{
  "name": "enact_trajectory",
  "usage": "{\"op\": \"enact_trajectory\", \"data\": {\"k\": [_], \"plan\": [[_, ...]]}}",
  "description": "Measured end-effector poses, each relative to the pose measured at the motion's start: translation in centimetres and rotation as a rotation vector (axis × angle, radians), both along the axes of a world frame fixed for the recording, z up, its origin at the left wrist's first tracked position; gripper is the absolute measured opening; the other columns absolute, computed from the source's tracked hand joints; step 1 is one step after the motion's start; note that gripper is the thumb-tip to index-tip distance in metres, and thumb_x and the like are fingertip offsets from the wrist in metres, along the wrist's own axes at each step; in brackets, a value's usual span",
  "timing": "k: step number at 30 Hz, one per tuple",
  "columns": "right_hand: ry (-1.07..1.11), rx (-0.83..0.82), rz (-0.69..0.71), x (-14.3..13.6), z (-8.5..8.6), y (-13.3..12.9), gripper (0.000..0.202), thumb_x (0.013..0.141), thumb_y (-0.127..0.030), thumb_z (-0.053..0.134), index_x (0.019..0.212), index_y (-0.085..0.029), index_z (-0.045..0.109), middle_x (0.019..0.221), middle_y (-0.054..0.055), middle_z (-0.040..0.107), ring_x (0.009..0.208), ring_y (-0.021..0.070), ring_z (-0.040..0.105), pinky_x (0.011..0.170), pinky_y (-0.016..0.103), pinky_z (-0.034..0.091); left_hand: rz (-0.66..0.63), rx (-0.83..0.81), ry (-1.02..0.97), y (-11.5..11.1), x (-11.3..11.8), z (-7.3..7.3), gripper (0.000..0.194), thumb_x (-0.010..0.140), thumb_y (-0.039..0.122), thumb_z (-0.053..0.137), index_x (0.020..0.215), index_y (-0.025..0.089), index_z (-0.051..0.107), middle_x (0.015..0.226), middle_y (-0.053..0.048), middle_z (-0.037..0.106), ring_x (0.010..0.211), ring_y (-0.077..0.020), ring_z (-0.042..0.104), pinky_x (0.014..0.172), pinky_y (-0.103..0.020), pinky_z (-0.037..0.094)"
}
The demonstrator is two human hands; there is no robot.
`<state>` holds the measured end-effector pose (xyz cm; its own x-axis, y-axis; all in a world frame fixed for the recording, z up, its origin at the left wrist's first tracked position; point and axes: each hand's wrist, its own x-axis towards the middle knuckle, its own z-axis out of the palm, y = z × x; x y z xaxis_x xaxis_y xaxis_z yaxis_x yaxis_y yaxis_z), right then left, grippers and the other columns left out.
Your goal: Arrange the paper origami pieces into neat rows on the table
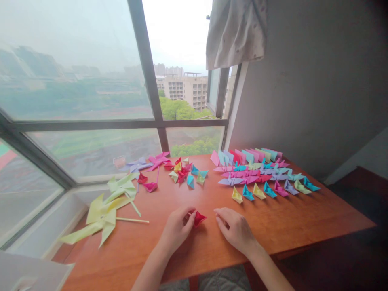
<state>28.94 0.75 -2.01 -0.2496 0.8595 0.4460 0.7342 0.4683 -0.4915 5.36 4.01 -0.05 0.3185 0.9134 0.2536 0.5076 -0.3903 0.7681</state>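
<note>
A small red folded paper boat is at the near middle of the table, pinched at its left end between the thumb and fingers of my left hand. To the right of the boat, apart from it, my right hand is low over the table. Its fingers are loosely curled, with a gap between thumb and forefinger, and nothing shows in them. Beyond my hands lies a loose cluster of paper boats in red, yellow, blue and green. A row of paper boats stands to the right.
Behind that row are several lines of paper cranes and upright folded papers. Paper pinwheels lie at the left, a yellow one nearest and a pink one farther back. The wooden table borders a window and a grey wall.
</note>
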Motion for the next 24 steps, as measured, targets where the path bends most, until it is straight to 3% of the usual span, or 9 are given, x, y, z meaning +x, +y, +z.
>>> {"op": "enact_trajectory", "data": {"k": [7,12,19,24], "plan": [[0.014,0.016,0.026,0.0,0.3,-0.4,0.030,0.094,-0.023,0.049,0.122,-0.019,0.058,0.097,0.007,0.070,0.081,0.0181,0.065,0.076,0.031,0.052,-0.007,-0.065,-0.085,0.0,0.3,0.2,0.020,0.091,0.028,0.055,0.096,0.016,0.070,0.084,-0.007,0.075,0.070,-0.0166,0.070,0.064,-0.023,0.053],[0.116,-0.079,0.091,-0.6,0.6,-1.1,0.035,0.092,-0.028,0.056,0.127,-0.021,0.055,0.095,0.004,0.069,0.069,0.0137,0.061,0.070,0.028,0.052,-0.083,-0.076,-0.106,-0.5,0.6,0.4,0.018,0.091,0.027,0.055,0.095,0.016,0.069,0.084,-0.007,0.074,0.071,-0.0161,0.069,0.064,-0.022,0.053],[0.167,-0.058,0.179,-2.1,1.1,-1.6,0.025,0.091,-0.023,0.056,0.115,-0.022,0.061,0.090,0.003,0.069,0.078,0.0149,0.063,0.071,0.026,0.049,-0.162,-0.118,-0.147,-0.8,0.6,1.1,0.019,0.092,0.027,0.053,0.097,0.017,0.068,0.086,-0.007,0.074,0.071,-0.0151,0.068,0.065,-0.022,0.054],[0.169,-0.059,0.184,-2.5,1.4,-2.2,0.018,0.092,-0.025,0.055,0.107,-0.022,0.063,0.084,0.003,0.067,0.074,0.0144,0.062,0.069,0.025,0.047,-0.203,-0.178,-0.133,-1.2,0.8,1.7,0.019,0.091,0.027,0.054,0.095,0.017,0.069,0.082,-0.006,0.073,0.070,-0.0154,0.068,0.063,-0.022,0.054]]}}
